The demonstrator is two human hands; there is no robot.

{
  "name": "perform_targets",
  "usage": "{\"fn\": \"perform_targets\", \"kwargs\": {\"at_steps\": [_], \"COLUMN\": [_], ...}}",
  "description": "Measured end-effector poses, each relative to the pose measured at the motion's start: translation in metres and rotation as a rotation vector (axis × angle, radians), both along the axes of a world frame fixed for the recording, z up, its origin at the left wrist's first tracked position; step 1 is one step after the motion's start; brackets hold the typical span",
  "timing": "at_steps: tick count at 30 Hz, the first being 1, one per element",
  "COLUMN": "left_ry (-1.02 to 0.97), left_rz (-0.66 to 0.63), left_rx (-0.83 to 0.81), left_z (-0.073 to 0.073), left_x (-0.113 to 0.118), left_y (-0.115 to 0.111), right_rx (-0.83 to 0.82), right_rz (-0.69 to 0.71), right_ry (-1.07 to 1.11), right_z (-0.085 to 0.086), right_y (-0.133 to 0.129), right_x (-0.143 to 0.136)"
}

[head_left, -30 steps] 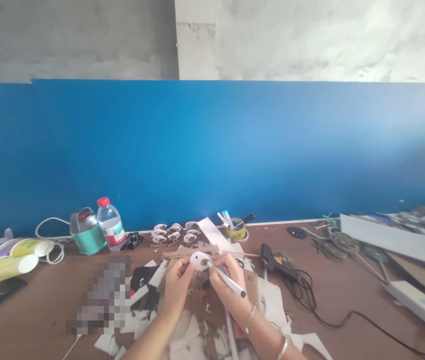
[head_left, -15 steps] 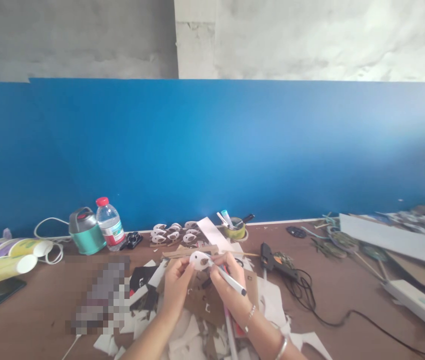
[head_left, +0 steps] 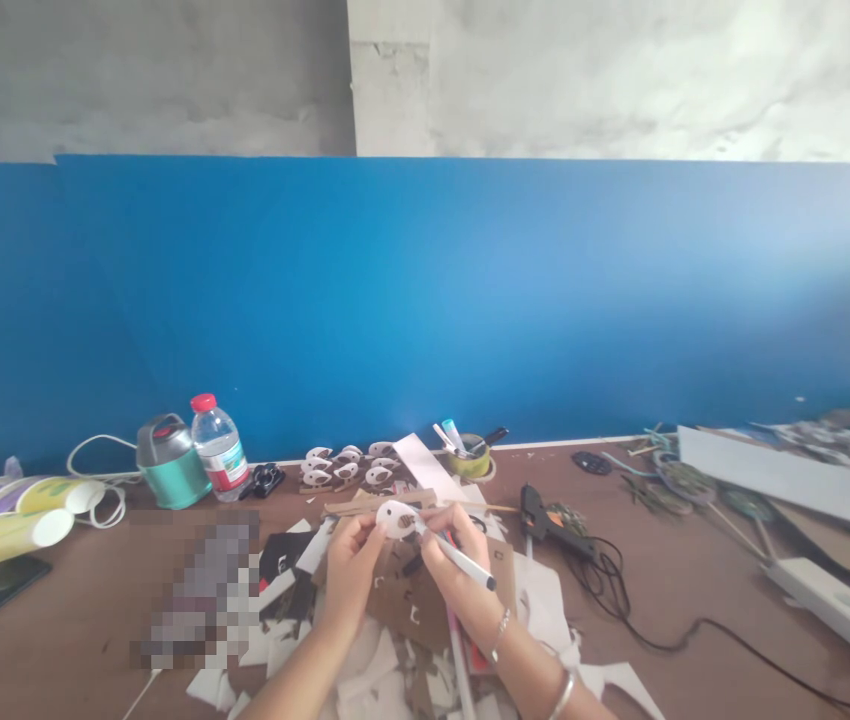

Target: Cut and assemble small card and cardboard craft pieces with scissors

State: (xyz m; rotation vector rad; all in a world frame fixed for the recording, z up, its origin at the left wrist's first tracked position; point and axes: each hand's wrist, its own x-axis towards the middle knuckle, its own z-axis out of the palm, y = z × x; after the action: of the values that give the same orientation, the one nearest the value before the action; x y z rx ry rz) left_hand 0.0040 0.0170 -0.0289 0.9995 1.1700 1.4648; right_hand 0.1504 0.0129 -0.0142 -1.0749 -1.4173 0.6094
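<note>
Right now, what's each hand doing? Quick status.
Left hand: closed, pinching the white paper bird by its edge.
Right hand: closed around a white pen, its tip end at the bird.

The cutout (head_left: 393, 522) is between bottle (head_left: 219, 452) (left) and glue gun (head_left: 541, 518).

The cutout (head_left: 393, 526) is white with dark markings, the pen (head_left: 468, 564) white-and-black.
</note>
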Motion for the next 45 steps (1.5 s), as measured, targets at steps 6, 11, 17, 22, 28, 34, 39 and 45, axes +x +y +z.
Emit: {"fn": "perform_targets", "kwargs": {"at_steps": [6,11,17,22,28,34,39,45], "left_ry": [0.043,0.023,0.028,0.007,0.005,0.059,0.087,0.078], "left_rz": [0.030,0.016,0.009,0.002,0.003,0.008,0.009,0.002], "left_rx": [0.007,0.016,0.016,0.007,0.004,0.021,0.043,0.057], "left_z": [-0.0022,-0.0006,0.0022,0.0020,0.0017,0.0012,-0.0031,-0.0058], "left_x": [-0.0008,0.0003,0.0004,0.0007,0.0015,0.0011,-0.0003,-0.0011], "left_y": [0.0016,0.0006,-0.0008,-0.0006,-0.0006,-0.0009,0.0011,0.0025], "right_rx": [-0.015,0.001,-0.039,-0.045,-0.016,-0.004,0.014,0.030], "right_rz": [-0.004,-0.007,-0.005,-0.018,0.010,-0.017,-0.031,-0.029], "right_ry": [-0.044,-0.040,-0.006,0.028,0.015,0.013,0.015,0.018], "right_z": [0.0005,0.0014,0.0015,-0.0031,-0.0032,-0.0022,-0.0012,-0.0024], "right_y": [-0.0010,-0.0008,0.0002,0.0017,0.0023,0.0026,0.0024,0.0028], "right_x": [-0.0002,-0.0004,-0.0017,-0.0012,-0.0005,-0.0019,-0.0024,-0.0022]}}
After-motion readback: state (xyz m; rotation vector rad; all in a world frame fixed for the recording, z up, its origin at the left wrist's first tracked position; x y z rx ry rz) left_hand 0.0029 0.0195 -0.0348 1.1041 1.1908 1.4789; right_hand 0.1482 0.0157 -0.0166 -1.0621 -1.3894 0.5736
